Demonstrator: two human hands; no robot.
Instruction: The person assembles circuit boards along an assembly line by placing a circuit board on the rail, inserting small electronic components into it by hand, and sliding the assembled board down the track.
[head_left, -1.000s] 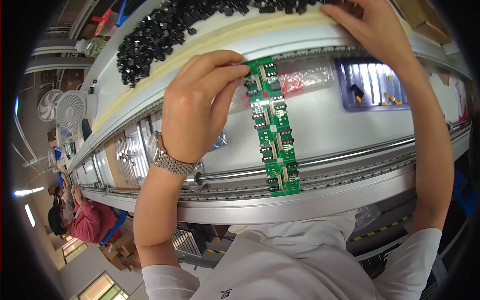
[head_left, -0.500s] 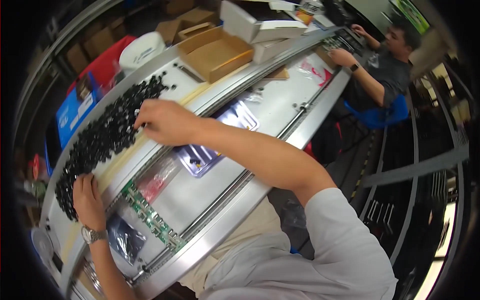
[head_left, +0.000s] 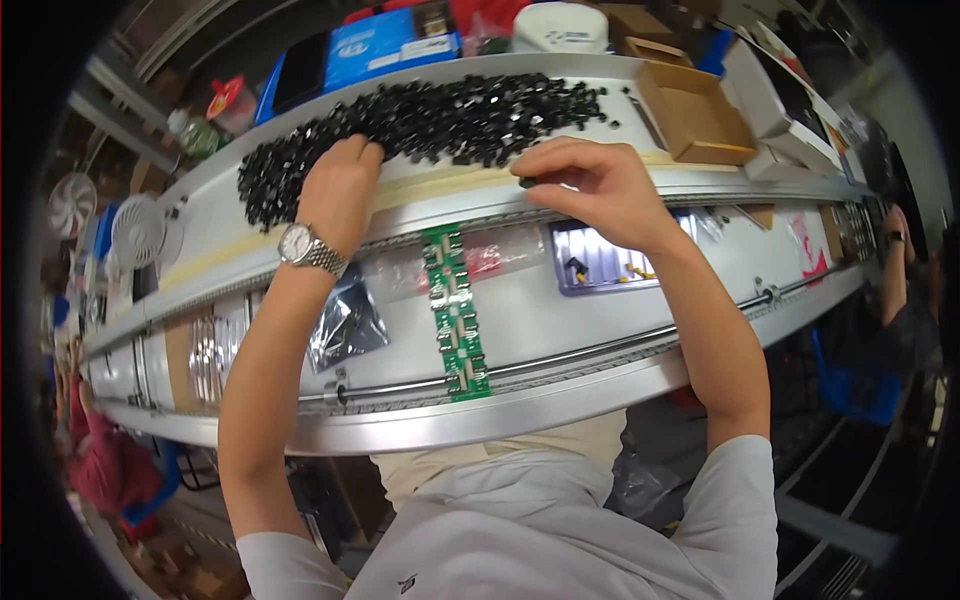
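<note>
A long heap of small black plastic parts (head_left: 440, 115) lies on the shelf beyond the conveyor rail. At its near left edge is my left hand (head_left: 345, 190), fingers curled down against the parts; the fingertips and whatever they hold are hidden. My right hand (head_left: 600, 190) is over the rail, right of the heap, with a small black part (head_left: 527, 182) pinched between thumb and fingers. Below and between my hands, a green circuit board strip (head_left: 462, 340) spans the conveyor rails.
A clear purplish tray (head_left: 590, 285) with a few black and yellow pieces sits right of the board. Left of it lies a dark shiny bag (head_left: 350, 325). An open cardboard box (head_left: 695, 110) and small white fans (head_left: 140, 235) flank the heap. Other people sit at both ends.
My view has turned, so the line now runs across the picture. My right hand has drawn back from the heap with a black part in its fingers; the left stays at the heap.
</note>
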